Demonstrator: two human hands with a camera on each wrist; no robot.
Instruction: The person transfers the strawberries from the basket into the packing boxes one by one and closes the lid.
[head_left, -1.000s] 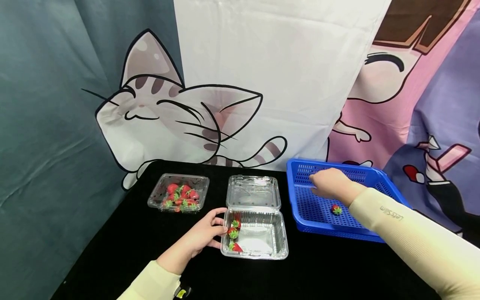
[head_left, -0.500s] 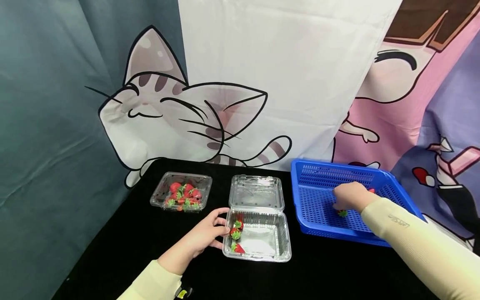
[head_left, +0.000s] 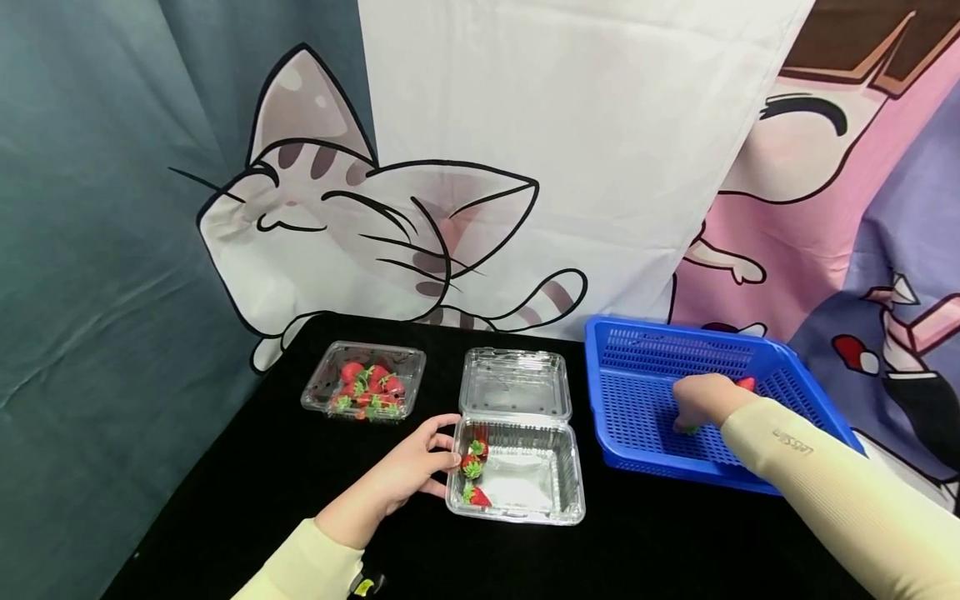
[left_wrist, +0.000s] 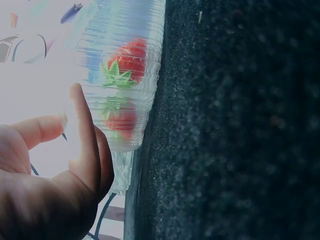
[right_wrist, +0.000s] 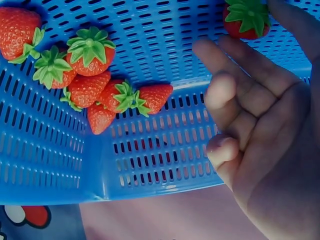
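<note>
My left hand (head_left: 408,462) rests against the left side of a clear plastic clamshell box (head_left: 525,492), fingers spread and thumb at the rim. The lid (head_left: 513,383) lies folded back. Inside, several strawberries (head_left: 476,496) line the left wall; two show through the ribbed side in the left wrist view. My right hand (head_left: 705,400) reaches down into a blue perforated basket (head_left: 637,329). In the right wrist view its thumb and fingertips pinch a strawberry (right_wrist: 246,21) with its green leaves up; the head view mostly hides that berry under the hand.
A second clear box (head_left: 318,392) with several strawberries (head_left: 367,390) stands at the back left of the black-covered table (head_left: 285,492). More strawberries (right_wrist: 90,90) cluster at one end of the basket. A cartoon-printed cloth (head_left: 622,125) hangs behind.
My right hand has moved rightward and down inside the basket, onto the strawberry that lay visible before. My left hand stays at the box. The view has shifted slightly.
</note>
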